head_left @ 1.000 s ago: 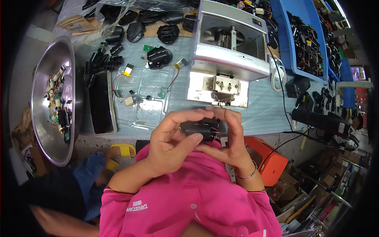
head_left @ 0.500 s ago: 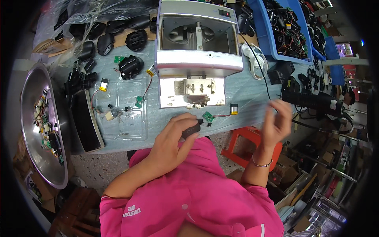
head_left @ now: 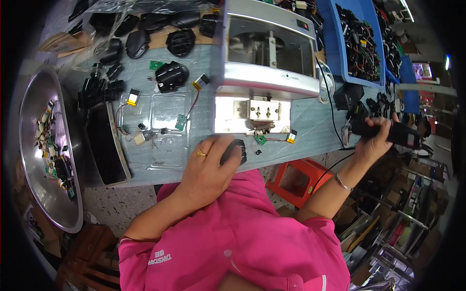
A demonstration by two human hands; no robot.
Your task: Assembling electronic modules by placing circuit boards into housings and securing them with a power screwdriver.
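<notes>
Near the table's front edge my left hand (head_left: 206, 165) is closed around a dark plastic housing (head_left: 239, 151), whose right end shows past the fingers. Out to the right, my right hand (head_left: 376, 143) wraps round a thick black cylindrical corded hand tool (head_left: 403, 136); its exact kind I cannot make out. Just beyond the housing lies a small green circuit board (head_left: 260, 140), wired to a silver battery with a yellow end (head_left: 292, 136). Behind them stands a grey machine (head_left: 272, 77) with a metal fixture (head_left: 264, 110) on its bright base.
A steel bowl (head_left: 76, 208) of wired parts is at far left, beside a dark curved tray (head_left: 108, 150). Black shells (head_left: 180, 42) and another battery (head_left: 132, 97) lie at back left. A blue bin (head_left: 336, 43) of parts stands back right; a red stool (head_left: 306, 179) is below the table.
My right hand has swung right and taken hold of the black tool. The left hand still holds the housing. The view has shifted, so the machine appears further right.
</notes>
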